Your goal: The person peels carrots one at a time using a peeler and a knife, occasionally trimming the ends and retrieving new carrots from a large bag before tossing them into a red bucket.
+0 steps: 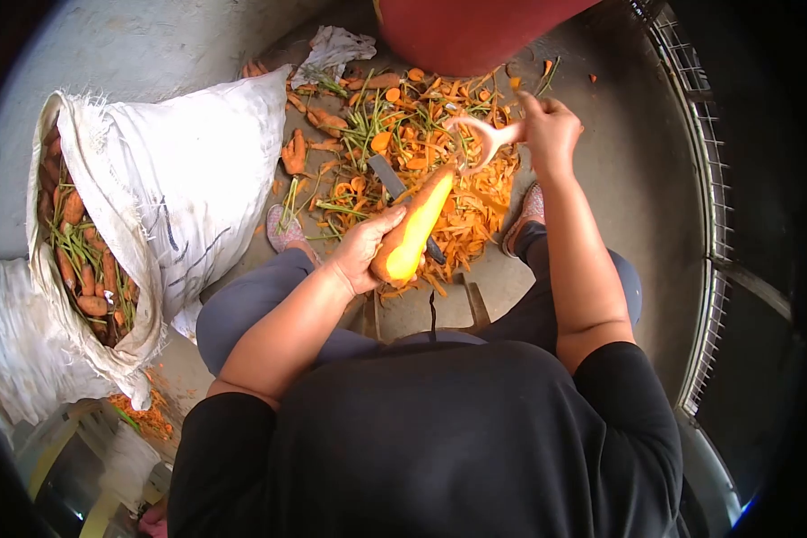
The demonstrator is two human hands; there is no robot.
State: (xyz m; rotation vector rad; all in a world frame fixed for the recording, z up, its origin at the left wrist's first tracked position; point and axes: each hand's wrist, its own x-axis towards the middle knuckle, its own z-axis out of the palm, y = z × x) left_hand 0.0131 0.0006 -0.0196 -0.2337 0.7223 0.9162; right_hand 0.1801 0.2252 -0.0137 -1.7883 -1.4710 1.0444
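Observation:
My left hand (368,254) is wrapped around a large carrot (412,231), its tip pointing up and away from me. A broad strip along the carrot shows bright yellow-orange flesh, while darker skin remains along its upper side. In my right hand (551,133) is a pale pink Y-shaped peeler (490,142), its head just beyond the carrot's tip. Behind the carrot a knife with a grey blade (386,176) and dark handle shows over the heap of peelings (475,211), its middle hidden by the carrot.
A white woven sack (202,134) full of carrots (90,269) lies open at the left. Green stems, cut ends and carrots litter the floor ahead. A red container (466,31) stands at the far side, and a metal mesh edge (713,206) runs along the right.

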